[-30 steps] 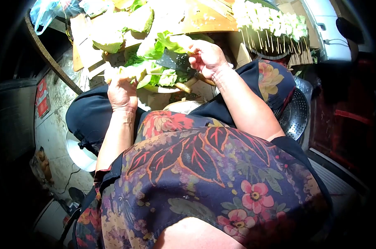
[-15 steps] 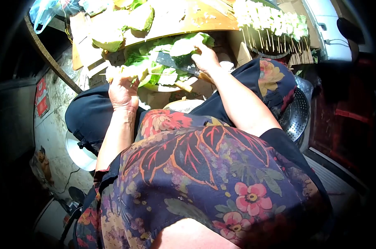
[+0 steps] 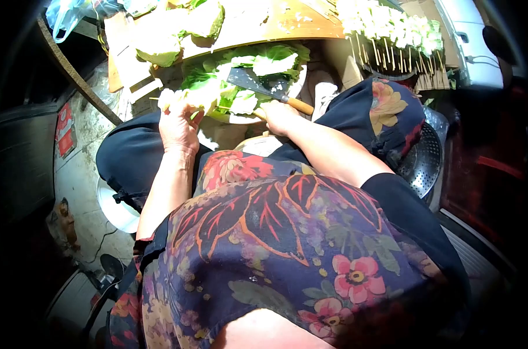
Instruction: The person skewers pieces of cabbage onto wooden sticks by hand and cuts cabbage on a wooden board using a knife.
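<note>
My left hand (image 3: 179, 128) is closed around pale green cabbage pieces (image 3: 172, 100) threaded on a bamboo skewer. The skewer's thin tip sticks out to the left of the fingers. At its thicker right end, the bamboo skewer (image 3: 258, 114) is pinched by my right hand (image 3: 280, 118). Just beyond both hands stands a basin (image 3: 232, 118) filled with loose cabbage leaves (image 3: 273, 63). A broad dark-bladed knife (image 3: 253, 81) lies on those leaves, its wooden handle pointing right, beside my right hand and apart from it.
An orange-brown board (image 3: 293, 26) spans the far side, with large cabbage chunks (image 3: 159, 43) at its left. Several finished cabbage skewers (image 3: 392, 29) are lined up at the far right. A metal colander (image 3: 424, 163) sits by my right knee, a white bucket (image 3: 115, 206) by my left.
My right hand has let go of a cabbage leaf, which now lies in the basin, and has moved down and left onto the skewer's thick end. My left hand keeps its grip.
</note>
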Available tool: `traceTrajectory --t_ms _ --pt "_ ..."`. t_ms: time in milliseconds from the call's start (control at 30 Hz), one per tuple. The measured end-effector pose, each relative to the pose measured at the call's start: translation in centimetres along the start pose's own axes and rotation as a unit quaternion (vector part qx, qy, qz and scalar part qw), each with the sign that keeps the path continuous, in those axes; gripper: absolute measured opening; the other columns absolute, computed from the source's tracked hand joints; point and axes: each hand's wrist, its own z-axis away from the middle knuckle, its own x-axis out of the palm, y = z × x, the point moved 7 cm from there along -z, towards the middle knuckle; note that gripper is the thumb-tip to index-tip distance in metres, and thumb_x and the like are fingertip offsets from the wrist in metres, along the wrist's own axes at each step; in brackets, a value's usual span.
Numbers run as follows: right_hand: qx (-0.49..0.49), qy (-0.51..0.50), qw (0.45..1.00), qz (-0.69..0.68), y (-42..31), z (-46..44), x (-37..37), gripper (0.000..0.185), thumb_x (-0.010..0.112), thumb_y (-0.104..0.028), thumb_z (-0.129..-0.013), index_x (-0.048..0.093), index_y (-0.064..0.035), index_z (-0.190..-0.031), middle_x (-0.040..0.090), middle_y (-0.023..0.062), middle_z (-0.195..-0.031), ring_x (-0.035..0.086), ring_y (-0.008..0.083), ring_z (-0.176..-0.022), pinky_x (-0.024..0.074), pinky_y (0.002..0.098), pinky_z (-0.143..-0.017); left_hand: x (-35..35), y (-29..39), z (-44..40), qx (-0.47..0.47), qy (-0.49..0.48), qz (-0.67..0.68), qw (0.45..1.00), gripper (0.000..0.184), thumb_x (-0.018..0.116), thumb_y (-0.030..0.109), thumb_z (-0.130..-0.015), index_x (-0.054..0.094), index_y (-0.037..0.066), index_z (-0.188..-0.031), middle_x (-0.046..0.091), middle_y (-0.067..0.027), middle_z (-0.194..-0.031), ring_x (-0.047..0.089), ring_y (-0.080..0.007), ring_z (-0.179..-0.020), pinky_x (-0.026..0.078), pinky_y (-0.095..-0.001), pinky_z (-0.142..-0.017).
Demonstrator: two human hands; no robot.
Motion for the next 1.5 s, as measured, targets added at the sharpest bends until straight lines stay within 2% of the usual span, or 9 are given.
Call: traceTrajectory --t_ms 500,633,700,767,833,900,1100,1333,1500 --pt "-0.034 -0.208 0.977 -0.023 -3.3 6.4 -5.1 0.034 0.049 -0.025 -0.077 0.071 -0.003 -0.09 0.067 0.0201 -0.095 0.066 0.0267 -0.09 0.0514 0.0395 -0.076 -2.6 2.9 -2.3 0.091 0.074 0.035 0.992 0.021 0.063 0.006 -0.079 0.058 0.005 -0.1 0.065 -0.0063 -0.088 0.065 -0.0185 -0.079 0.054 -0.0341 -0.071" --pt "-0.132 -0.082 0.981 0.113 -3.5 10.0 -9.9 0.031 0.05 -0.03 -0.079 0.069 -0.0128 -0.096 0.068 0.0156 -0.096 0.064 0.033 -0.089 0.0501 0.0437 -0.077 -0.5 2.9 -1.1 0.092 0.032 0.02 0.995 0.028 0.062 0.0 -0.079 0.055 0.006 -0.105 0.066 -0.0072 -0.089 0.066 -0.0207 -0.08 0.055 -0.0357 -0.071" --pt "-0.018 -0.065 0.998 0.0 -0.5 9.5 -10.1 0.03 0.049 -0.028 -0.082 0.067 -0.0123 -0.1 0.067 0.0169 -0.089 0.065 0.0323 -0.084 0.0506 0.0439 -0.073 0.1 2.3 -0.9 0.081 0.003 0.035 0.996 0.031 0.061 -0.004 -0.078 0.054 0.006 -0.107 0.065 -0.0076 -0.092 0.066 -0.0215 -0.083 0.055 -0.0366 -0.073" --pt "-0.157 0.072 0.973 0.152 -2.1 10.8 -13.4 0.027 0.046 -0.026 -0.087 0.064 -0.0075 -0.095 0.066 0.0159 -0.081 0.065 0.0314 -0.077 0.0508 0.0419 -0.067 0.6 2.0 -0.6 0.069 -0.034 0.038 0.996 0.032 0.062 -0.004 -0.078 0.054 0.007 -0.107 0.065 -0.0076 -0.094 0.066 -0.0217 -0.085 0.054 -0.0369 -0.076" --pt "-0.248 0.228 0.941 0.033 -2.3 10.7 -15.3 0.03 0.046 -0.032 -0.094 0.058 -0.0051 -0.089 0.06 0.013 -0.067 0.059 0.0249 -0.056 0.0462 0.0339 -0.053 0.9 1.7 -0.3 0.063 -0.059 0.032 0.996 0.033 0.063 -0.004 -0.078 0.054 0.007 -0.107 0.065 -0.0073 -0.095 0.066 -0.0215 -0.086 0.054 -0.0369 -0.077" --pt "-0.032 0.041 0.838 -0.543 -0.7 11.0 -14.1 0.026 0.05 -0.029 -0.095 0.056 -0.0058 -0.086 0.06 0.0082 -0.07 0.059 0.0147 -0.056 0.0454 0.0265 -0.05 1.2 1.4 -0.1 0.057 -0.084 0.026 0.995 0.033 0.063 -0.004 -0.078 0.054 0.007 -0.107 0.064 -0.0071 -0.095 0.065 -0.0213 -0.087 0.054 -0.0368 -0.078" --pt "-0.128 0.024 0.719 -0.682 -5.5 9.4 -10.2 0.025 0.066 -0.003 -0.078 0.047 -0.0061 -0.094 0.058 0.0063 -0.078 0.064 0.0143 -0.066 0.0526 0.0244 -0.062 3.5 0.6 1.6 0.028 -0.171 -0.008 0.985 0.031 0.064 -0.007 -0.074 0.054 0.006 -0.101 0.061 -0.0055 -0.096 0.064 -0.0189 -0.086 0.055 -0.0326 -0.076" --pt "-0.21 0.398 0.872 -0.193 -7.4 10.5 -11.8 0.036 0.064 -0.014 -0.074 0.051 -0.0059 -0.107 0.06 0.0159 -0.093 0.062 0.0347 -0.082 0.0509 0.0409 -0.075 3.6 -0.9 1.8 0.011 -0.174 -0.05 0.983 0.033 0.059 -0.002 -0.076 0.052 0.008 -0.106 0.062 -0.007 -0.101 0.064 -0.0223 -0.091 0.054 -0.0384 -0.08" --pt "-0.192 0.293 0.908 -0.23 -7.7 9.9 -10.3 0.04 0.059 -0.008 -0.073 0.049 -0.005 -0.111 0.06 0.0189 -0.098 0.06 0.037 -0.088 0.0496 0.0414 -0.08 4.1 -1.0 2.3 -0.009 -0.153 -0.068 0.986 0.038 0.061 -0.001 -0.075 0.052 0.01 -0.11 0.062 -0.0051 -0.103 0.062 -0.0196 -0.091 0.053 -0.0365 -0.078"
